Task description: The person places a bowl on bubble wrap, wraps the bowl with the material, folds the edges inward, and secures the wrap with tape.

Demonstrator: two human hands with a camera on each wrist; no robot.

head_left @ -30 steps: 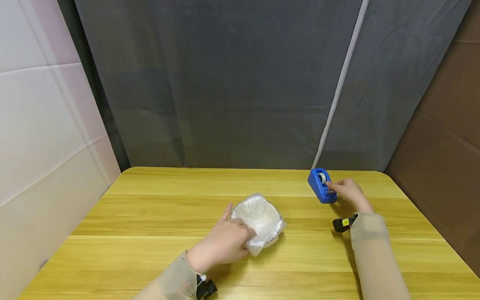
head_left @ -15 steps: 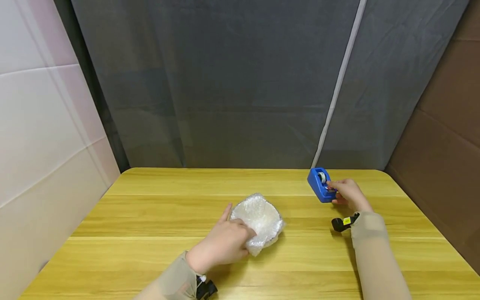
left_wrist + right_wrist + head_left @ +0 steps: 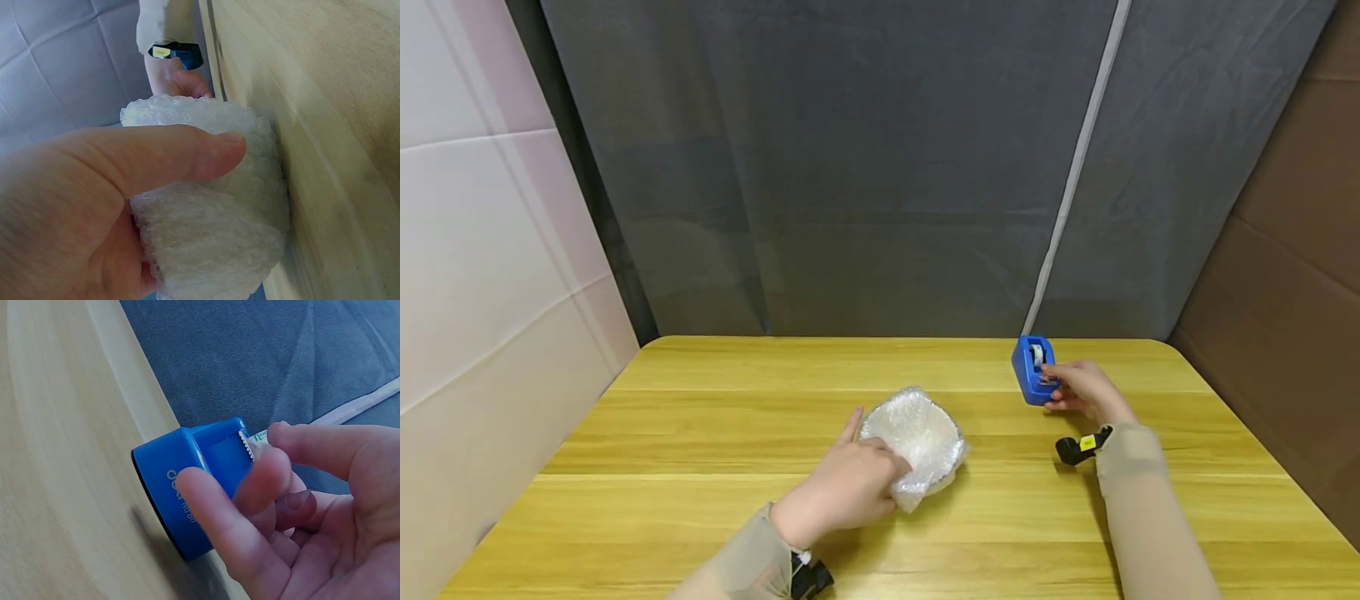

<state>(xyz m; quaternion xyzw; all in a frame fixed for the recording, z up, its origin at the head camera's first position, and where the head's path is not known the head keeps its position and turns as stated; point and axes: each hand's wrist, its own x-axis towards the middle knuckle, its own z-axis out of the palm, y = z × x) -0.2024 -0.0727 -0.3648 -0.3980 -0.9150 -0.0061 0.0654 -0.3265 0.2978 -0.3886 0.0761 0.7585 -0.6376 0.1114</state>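
Sleeve cloth [image 3: 741, 546], beige, covers the arm behind the left hand [image 3: 846, 483], with a black wrist device [image 3: 810, 577] beside the cuff. That hand grips the near left rim of a bowl-shaped bundle of bubble wrap [image 3: 928, 429]: the thumb lies along the outside, fingers dip into the hollow, and one finger points outward at the bundle's left edge. The bundle sits on the yellow wood-grained table [image 3: 700, 433], just ahead of the left hand and to its right. Whether the wrap encloses anything cannot be told.

Farther out and well to the right, a second beige sleeve [image 3: 1138, 492] ends behind the right hand [image 3: 1088, 390], beside a black-and-yellow device [image 3: 1077, 450]. Thumb and index finger are drawn narrow, pinching a short tape end [image 3: 260, 435] at the toothed cutter [image 3: 247, 445] of a blue tape dispenser [image 3: 1022, 372]. This stands upright just left of the right hand, well apart from the left. A white tape roll [image 3: 1037, 356] sits in it beyond the thumb.

Past both hands and the far table edge hangs a dark grey curtain [image 3: 887, 167], with a pale strip [image 3: 1078, 158] running down behind the dispenser.
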